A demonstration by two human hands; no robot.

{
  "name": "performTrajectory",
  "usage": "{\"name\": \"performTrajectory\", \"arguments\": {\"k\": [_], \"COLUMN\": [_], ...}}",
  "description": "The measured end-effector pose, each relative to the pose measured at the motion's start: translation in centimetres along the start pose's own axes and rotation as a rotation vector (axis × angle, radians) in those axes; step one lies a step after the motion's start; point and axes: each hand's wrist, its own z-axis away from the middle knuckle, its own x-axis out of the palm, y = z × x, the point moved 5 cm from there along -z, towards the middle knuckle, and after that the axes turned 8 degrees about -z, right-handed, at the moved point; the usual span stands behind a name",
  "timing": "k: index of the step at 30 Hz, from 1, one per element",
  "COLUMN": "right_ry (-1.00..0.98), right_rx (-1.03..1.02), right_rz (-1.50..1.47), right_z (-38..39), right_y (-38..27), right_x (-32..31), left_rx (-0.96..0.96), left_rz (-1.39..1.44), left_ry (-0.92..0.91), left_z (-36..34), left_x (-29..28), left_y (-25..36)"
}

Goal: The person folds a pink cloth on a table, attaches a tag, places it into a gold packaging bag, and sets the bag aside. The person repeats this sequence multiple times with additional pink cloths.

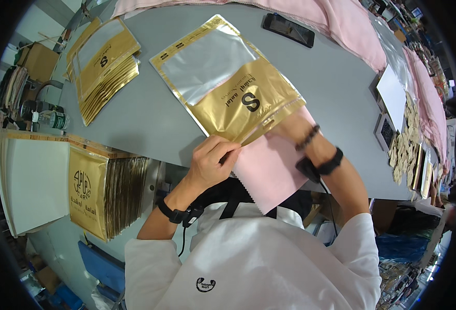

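Nearest, white shirt; beyond, pink cloth, draped over the near edge of the table. Left hand: pinched on near lip of gold bag, farther on the table. Right hand: at bag mouth, grip impossible to tell. Likely risk: bunched cloth, from a slipped lip.

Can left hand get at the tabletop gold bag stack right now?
Likely, once the left hand releases the bag it pinches; only grey tabletop shows between hand and stack.

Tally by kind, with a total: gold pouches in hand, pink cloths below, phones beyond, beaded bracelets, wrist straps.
Gold pouch in hand: 1
Pink cloth below: 1
Phone: 1
Beaded bracelet: 1
Black wrist straps: 2
Total: 6
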Motion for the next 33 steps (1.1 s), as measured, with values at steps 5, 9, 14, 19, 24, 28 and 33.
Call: {"name": "performTrajectory", "arguments": {"k": [5, 9, 14, 19, 24, 28, 33], "right_ry": [-0.160, -0.293, -0.190, 0.025, 0.042, 0.095, 0.159], "right_rx": [-0.349, -0.259, -0.324, -0.330, -0.457, -0.354, -0.411], "right_rz": [0.666, 0.610, 0.682, 0.338, 0.448, 0.644, 0.483], "right_z": [10.8, 17.3, 17.5, 15.6, 14.9, 14.6, 13.9], "right_y": [-3.8, -4.0, -2.7, -3.8, -5.6, -4.5, -4.4], "right_x": [1.9, 2.8, 3.1, 1.4, 2.0, 2.0, 1.0], "left_rx": [-0.114, -0.211, -0.167, 0.072, 0.049, 0.056, -0.244], "left_rz": [0.076, 0.107, 0.006, -0.166, -0.236, -0.233, -0.263], "left_ry": [0.007, 0.040, 0.132, 0.115, -0.183, -0.251, -0.555], "left_z": [0.1, 0.1, 1.1, 3.3, 3.7, 2.7, 0.8], "left_x": [-0.5, -0.9, -1.8, -1.8, 1.3, 1.7, 2.9], "left_y": [-0.3, -0.8, -0.5, 1.4, 1.9, 1.9, -0.2]}}
